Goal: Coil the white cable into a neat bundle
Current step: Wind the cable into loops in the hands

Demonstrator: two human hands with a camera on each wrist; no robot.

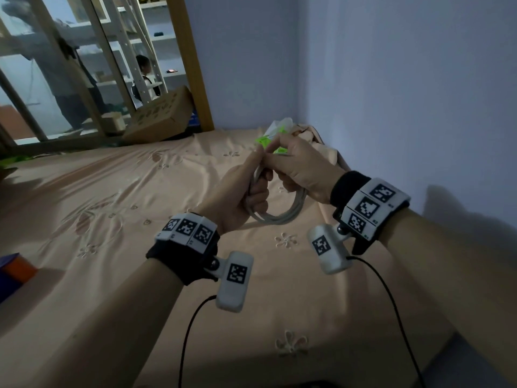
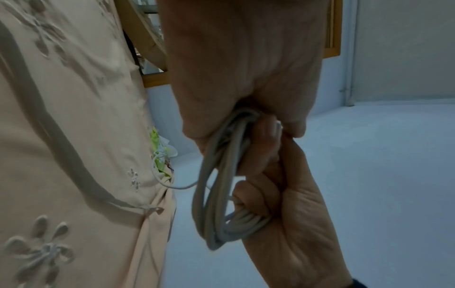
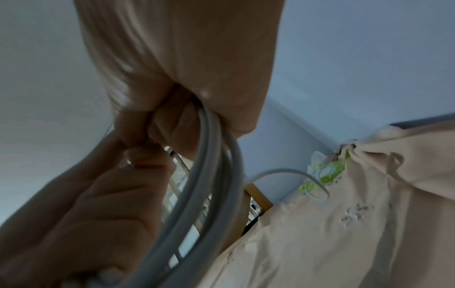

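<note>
Both hands meet a little right of centre in the head view, held up over a bed (image 1: 112, 191) covered with a peach sheet embroidered with flowers. The sheet runs wide and flat across the left and lower parts of the frame. To the right, a pale blue wall (image 1: 405, 107) stands close beside the right forearm, and its corner sits just behind the hands. At the upper left, the bed ends at a wooden frame post (image 1: 193, 65), with a cardboard box (image 1: 162, 119) leaning just beyond the edge. An orange and blue object (image 1: 15, 270) sits at the left edge of the frame.

The white cable (image 1: 282, 212) is gathered into several loops that hang between the two hands, clear of the sheet. The left hand (image 1: 240, 191) grips the top of the bundle, its fingers (image 2: 258, 152) curled round the strands. The right hand (image 1: 302, 169) closes on the same loops from the other side, its fingers (image 3: 172, 126) folded over them, and its thumb and forefinger meet the left hand's fingertips at the top.

In the left wrist view the strands lie nearly parallel, forming a narrow oval, greyish in the dim light. A single thin strand (image 3: 290, 175) leaves the bundle and arcs toward a crumpled white and lime-green wrapper (image 1: 275, 135) lying on the sheet by the wall corner, next to a bunched fold of peach cloth (image 1: 316, 141). Where that strand ends is hidden.
</note>
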